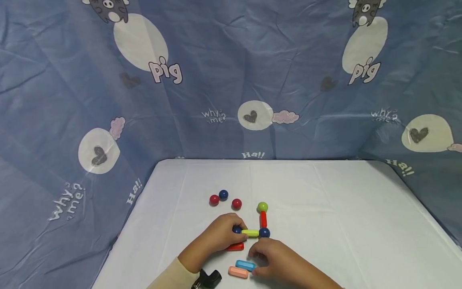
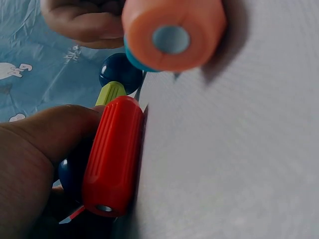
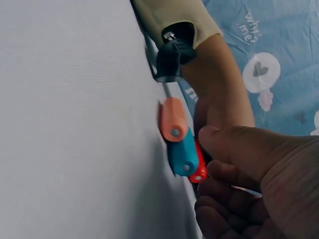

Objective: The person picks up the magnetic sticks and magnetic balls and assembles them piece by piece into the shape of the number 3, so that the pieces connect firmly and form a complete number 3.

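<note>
The left hand [image 1: 224, 233] pinches a dark blue ball [image 1: 236, 229]; the right hand [image 1: 273, 259] parts thumb and fingers, a light blue rod [image 1: 245, 265] just beside its thumb tip

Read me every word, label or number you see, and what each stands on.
"pig": twice in the head view, on the blue cloth backdrop
"why? me?": three times there, same cloth
"Ha!!": three times there, same cloth
Fragments at the cloth's lower edge and lettering in the left wrist view: too small or blurred to read.
Balls, sticks, black device: no text that I can make out.
</note>
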{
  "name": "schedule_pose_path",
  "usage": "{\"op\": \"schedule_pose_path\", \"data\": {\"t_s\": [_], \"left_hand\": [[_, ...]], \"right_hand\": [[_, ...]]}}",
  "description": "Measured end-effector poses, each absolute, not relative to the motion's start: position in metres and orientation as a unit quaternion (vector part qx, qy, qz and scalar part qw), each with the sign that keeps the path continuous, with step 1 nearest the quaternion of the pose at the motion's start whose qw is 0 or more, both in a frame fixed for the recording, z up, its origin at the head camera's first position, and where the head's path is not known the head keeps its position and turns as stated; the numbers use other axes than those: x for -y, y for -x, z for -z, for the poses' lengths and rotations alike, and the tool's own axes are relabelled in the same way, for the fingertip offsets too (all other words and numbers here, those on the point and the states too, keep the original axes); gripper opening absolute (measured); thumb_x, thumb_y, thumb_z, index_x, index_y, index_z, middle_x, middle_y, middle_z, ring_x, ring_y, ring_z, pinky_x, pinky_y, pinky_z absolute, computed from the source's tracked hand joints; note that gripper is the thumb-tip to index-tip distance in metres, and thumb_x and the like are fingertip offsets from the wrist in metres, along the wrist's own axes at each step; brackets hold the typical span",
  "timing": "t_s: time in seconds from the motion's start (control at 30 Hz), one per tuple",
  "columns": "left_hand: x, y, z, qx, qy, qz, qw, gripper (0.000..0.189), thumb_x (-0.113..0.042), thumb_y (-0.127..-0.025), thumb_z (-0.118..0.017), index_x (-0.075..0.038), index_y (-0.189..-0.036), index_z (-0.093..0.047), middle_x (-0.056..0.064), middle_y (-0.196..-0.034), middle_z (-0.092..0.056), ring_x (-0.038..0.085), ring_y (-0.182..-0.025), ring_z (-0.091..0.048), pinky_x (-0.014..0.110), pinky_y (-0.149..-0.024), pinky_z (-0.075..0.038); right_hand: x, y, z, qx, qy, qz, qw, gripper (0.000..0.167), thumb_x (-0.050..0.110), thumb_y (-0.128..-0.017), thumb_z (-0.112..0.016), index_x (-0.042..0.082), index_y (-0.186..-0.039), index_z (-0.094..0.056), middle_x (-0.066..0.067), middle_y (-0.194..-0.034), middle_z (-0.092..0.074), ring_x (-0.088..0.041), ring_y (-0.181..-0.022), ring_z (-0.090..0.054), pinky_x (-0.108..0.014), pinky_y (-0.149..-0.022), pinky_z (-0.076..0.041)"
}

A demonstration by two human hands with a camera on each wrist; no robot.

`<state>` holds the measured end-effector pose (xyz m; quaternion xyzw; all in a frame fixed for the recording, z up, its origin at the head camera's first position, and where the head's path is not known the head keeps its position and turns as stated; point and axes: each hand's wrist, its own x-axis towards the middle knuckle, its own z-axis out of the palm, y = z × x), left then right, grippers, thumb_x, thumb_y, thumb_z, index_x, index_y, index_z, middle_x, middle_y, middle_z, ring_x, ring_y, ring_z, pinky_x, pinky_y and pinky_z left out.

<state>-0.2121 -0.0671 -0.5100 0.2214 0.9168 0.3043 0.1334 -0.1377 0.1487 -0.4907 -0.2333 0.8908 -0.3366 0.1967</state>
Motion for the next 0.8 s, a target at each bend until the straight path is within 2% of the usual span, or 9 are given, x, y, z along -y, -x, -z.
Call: {"op": "schedule_pose_path", "data": {"t_s": [0.27,0.43,0.57,0.8], "left_hand": [[0.067,0.212,0.511,-0.915,-0.222,-0.31,0.134,0.013,-0.034,-0.084,-0.088,-0.03,-0.091,-0.078,-0.018,-0.092,-0.063,0.002,-0.088,-0.057,0.035,-0.091,-0.051],[0.068,0.213,0.51,-0.916,-0.219,-0.309,0.132,0.012,-0.034,-0.085,-0.087,-0.03,-0.091,-0.078,-0.018,-0.093,-0.063,0.003,-0.088,-0.057,0.035,-0.091,-0.051],[0.069,0.214,0.51,-0.915,-0.22,-0.31,0.133,0.012,-0.034,-0.085,-0.087,-0.029,-0.092,-0.078,-0.017,-0.093,-0.063,0.003,-0.088,-0.056,0.034,-0.09,-0.051],[0.069,0.213,0.511,-0.914,-0.227,-0.31,0.132,0.013,-0.034,-0.085,-0.087,-0.029,-0.094,-0.079,-0.017,-0.093,-0.063,0.003,-0.089,-0.057,0.035,-0.092,-0.052]], "right_hand": [[-0.144,0.133,0.502,-0.893,0.244,0.331,0.183,0.021,0.025,-0.083,-0.088,0.025,-0.101,-0.076,0.02,-0.088,-0.059,0.001,-0.078,-0.052,-0.02,-0.072,-0.049],[-0.139,0.133,0.503,-0.897,0.241,0.329,0.173,0.017,0.022,-0.085,-0.086,0.024,-0.097,-0.076,0.02,-0.086,-0.06,0.001,-0.077,-0.053,-0.021,-0.073,-0.05],[-0.14,0.137,0.505,-0.891,0.214,0.352,0.191,0.015,0.019,-0.085,-0.084,0.025,-0.095,-0.075,0.019,-0.083,-0.062,-0.001,-0.077,-0.055,-0.023,-0.074,-0.052],[-0.155,0.143,0.506,-0.868,0.184,0.418,0.198,0.015,0.018,-0.086,-0.083,0.027,-0.092,-0.074,0.014,-0.082,-0.066,-0.005,-0.077,-0.06,-0.022,-0.071,-0.052]]}}
